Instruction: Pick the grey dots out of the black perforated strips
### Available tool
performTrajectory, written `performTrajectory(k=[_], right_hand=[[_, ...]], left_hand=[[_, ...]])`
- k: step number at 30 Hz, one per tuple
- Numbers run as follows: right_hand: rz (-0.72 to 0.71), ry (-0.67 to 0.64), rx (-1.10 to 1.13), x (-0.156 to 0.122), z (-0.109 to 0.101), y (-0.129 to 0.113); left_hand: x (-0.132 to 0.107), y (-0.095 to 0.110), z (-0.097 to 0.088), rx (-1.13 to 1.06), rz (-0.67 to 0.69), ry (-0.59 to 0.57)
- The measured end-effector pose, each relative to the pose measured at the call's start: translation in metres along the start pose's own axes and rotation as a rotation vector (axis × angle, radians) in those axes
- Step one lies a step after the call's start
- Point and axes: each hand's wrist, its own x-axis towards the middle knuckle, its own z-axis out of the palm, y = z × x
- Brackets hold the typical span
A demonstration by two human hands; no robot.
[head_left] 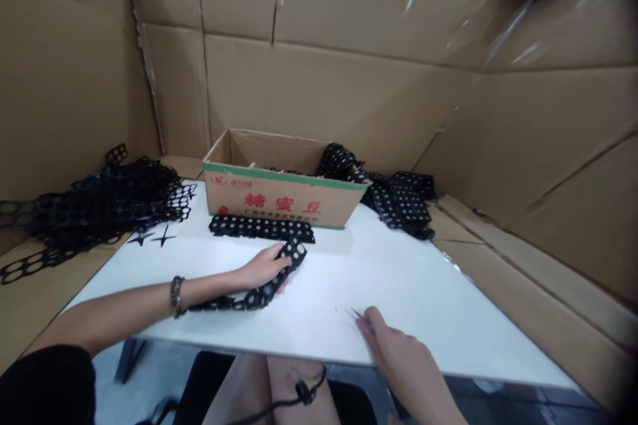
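Observation:
My left hand (262,267) is closed on a black dotted strip (268,292) with pale round spots, its near part trailing left under my wrist. One end of the strip sticks up past my fingers. My right hand (393,345) pinches a thin pointed tool (357,313) low over the white table, apart from the strip; most of the tool is hidden in the fingers. Just beyond my left hand, another black dotted strip (262,228) lies flat in front of the cardboard box (284,202).
Black perforated mesh scraps (114,196) are heaped at the left. More dotted strips (401,202) lie right of the box, and some hang over its rim. Small black star-shaped scraps (163,236) lie on the white table (399,272). Cardboard walls (339,86) enclose the back and sides.

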Motion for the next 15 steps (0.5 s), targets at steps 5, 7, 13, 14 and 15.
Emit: performTrajectory(k=[5, 7, 13, 14, 15], right_hand=[[-0.103, 0.167, 0.283, 0.040, -0.055, 0.014], [-0.117, 0.353, 0.347, 0.071, -0.093, 0.011], [-0.005, 0.765, 0.375, 0.199, -0.166, -0.007], [0.043, 0.746, 0.398, 0.218, -0.166, -0.009], [0.078, 0.712, 0.448, 0.236, -0.165, -0.012]], left_hand=[[0.001, 0.001, 0.006, 0.031, 0.030, 0.011], [0.003, -0.001, 0.008, 0.024, 0.016, 0.019], [0.006, 0.005, 0.002, 0.087, 0.043, 0.046], [0.004, 0.009, 0.001, 0.109, 0.070, 0.022], [0.002, 0.014, 0.000, 0.128, 0.099, 0.018]])
